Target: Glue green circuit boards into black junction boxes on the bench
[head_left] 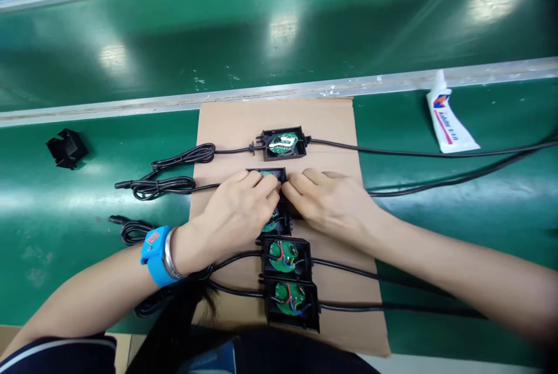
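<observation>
Both hands are closed at the second open black plastic box (279, 173) from the far end, which has a green circuit board partly showing inside. My left hand (246, 202) bends its fingers over the box's left and middle part. My right hand (325, 197) pinches at its right end, where a black cable (383, 193) comes out from beneath the hand. The fingertips nearly meet and hide most of the box. Just nearer, a third box (275, 223) is half covered by my left hand.
Beyond my hands lies a box with white paste on its circuit board (283, 143). Two nearer boxes (288, 259) show coloured wires. All rest on a cardboard sheet (231, 121). Coiled cables (163, 187) and a black plastic cover (66, 148) lie left, a white tube (451, 121) right.
</observation>
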